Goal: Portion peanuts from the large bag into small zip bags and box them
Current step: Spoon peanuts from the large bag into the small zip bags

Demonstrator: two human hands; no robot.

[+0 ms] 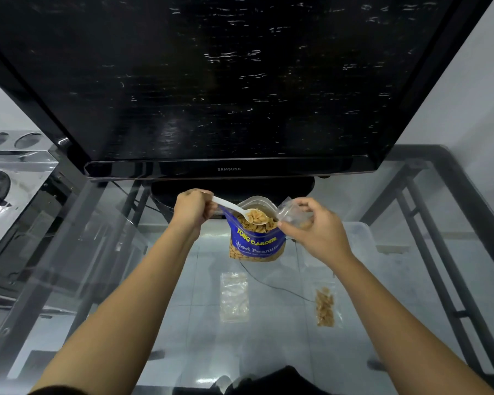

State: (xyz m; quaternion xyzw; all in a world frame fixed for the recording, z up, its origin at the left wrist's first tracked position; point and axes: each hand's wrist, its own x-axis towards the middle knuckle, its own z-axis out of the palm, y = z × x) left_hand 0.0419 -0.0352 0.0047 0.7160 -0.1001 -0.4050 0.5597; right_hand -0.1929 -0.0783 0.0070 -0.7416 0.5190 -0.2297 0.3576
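A blue large peanut bag (256, 243) stands open on the glass table (103, 269), just in front of the TV base. My left hand (193, 208) grips the handle of a white plastic spoon (234, 208), whose bowl, heaped with peanuts, hovers over the bag's mouth. My right hand (315, 228) pinches a small clear zip bag (290, 213) held beside the spoon's bowl, to the right of the large bag. Two small zip bags lie flat nearer to me: one (234, 296) with few peanuts, another (325, 306) holding a column of peanuts.
A large black TV (226, 81) rises right behind the peanut bag. A clear plastic box (362, 238) sits on the right behind my right hand. The table's dark metal frame (451, 252) runs along the right side. Silver equipment (12, 172) stands off to the left.
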